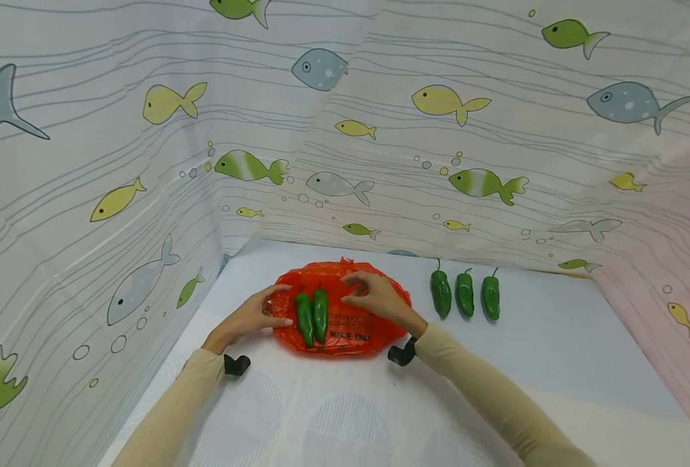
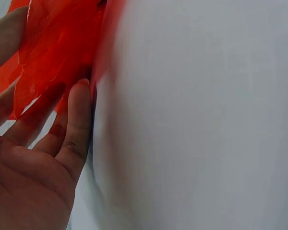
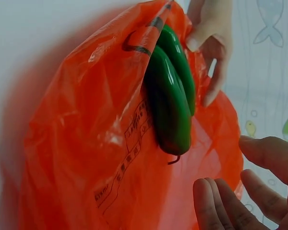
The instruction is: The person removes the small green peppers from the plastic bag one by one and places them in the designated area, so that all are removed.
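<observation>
A red plastic bag [image 1: 345, 353] with dark printing lies spread flat on the table. Two green peppers [image 1: 312, 318] rest side by side on it, left of its middle, stems pointing away from me. My left hand [image 1: 250, 318] is at the bag's left edge, fingers extended and apart; in the left wrist view, red plastic [image 2: 57, 52] lies against the fingers of that hand [image 2: 38, 163]. Over the bag's right part hovers my right hand [image 1: 380, 299], its fingers loosely bent with a gap to the thumb. Nothing is between them in the right wrist view.
Three more green peppers [image 1: 465, 295] lie in a row on the white table [image 1: 555, 337], right of the bag. Fish-patterned sheeting [image 1: 380, 149] rises as walls at the back, left and right.
</observation>
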The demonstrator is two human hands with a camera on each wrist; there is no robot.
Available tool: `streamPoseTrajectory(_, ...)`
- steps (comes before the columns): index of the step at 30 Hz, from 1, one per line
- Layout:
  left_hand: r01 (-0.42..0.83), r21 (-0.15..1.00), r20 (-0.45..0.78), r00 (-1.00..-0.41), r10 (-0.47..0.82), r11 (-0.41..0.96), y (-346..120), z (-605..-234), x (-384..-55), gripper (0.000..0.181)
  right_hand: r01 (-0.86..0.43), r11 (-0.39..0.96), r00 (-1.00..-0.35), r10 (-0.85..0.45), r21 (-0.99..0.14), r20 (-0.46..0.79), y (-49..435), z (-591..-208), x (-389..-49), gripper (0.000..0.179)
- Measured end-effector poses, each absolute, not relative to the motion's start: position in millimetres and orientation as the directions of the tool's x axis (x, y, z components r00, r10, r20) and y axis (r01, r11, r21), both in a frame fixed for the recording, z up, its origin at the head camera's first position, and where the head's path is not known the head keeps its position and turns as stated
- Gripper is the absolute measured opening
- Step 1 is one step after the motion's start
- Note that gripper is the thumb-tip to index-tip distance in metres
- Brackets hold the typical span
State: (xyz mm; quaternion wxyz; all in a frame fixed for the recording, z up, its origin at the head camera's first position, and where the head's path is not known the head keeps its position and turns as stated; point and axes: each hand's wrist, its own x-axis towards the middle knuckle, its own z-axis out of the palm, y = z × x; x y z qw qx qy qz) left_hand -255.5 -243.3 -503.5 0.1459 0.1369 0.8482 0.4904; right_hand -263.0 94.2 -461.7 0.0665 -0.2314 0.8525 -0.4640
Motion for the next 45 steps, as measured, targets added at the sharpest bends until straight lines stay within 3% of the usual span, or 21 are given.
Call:
streamPoseTrajectory(12,0.082,0.876,-0.118,-0.918,0.377,0.476,-243,-501,-253,0.080,-0.326,0.481,-0.855,-0.518,-0.814,0.036,72,-468,-267,0.049)
streamPoseTrajectory(45,0.104,0.882,-0.101,-0.910,0.401,0.459,-245,-505,-254,0.079,-0.229,0.560,-0.896,-0.440,-0.796,-0.052,28,-495,-275,0.067)
